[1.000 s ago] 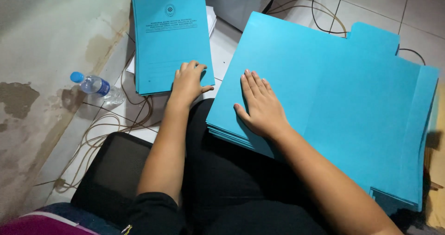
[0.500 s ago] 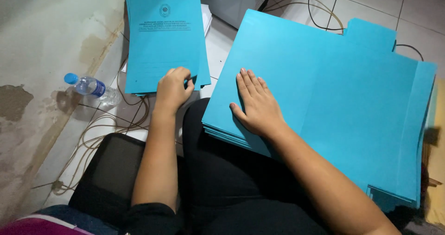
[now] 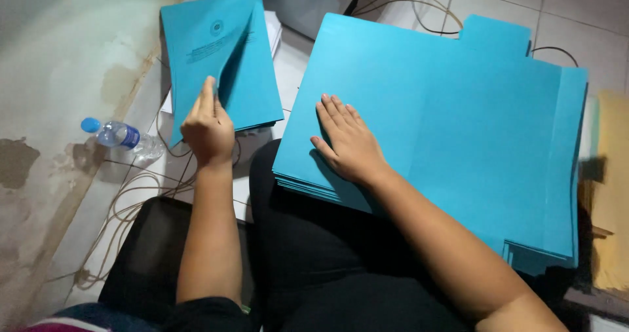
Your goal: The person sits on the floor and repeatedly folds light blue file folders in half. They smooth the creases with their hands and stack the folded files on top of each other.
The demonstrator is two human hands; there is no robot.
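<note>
The left hand (image 3: pixel 207 126) has now pinched and lifted the top printed blue paper cover (image 3: pixel 209 57); the right hand (image 3: pixel 348 142) stays flat and open on the large blue folder stack (image 3: pixel 458 129).

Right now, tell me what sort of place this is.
Probably an indoor room's floor used as a workspace: pale floor tiles, loose cables, a water bottle against a stained wall.
</note>
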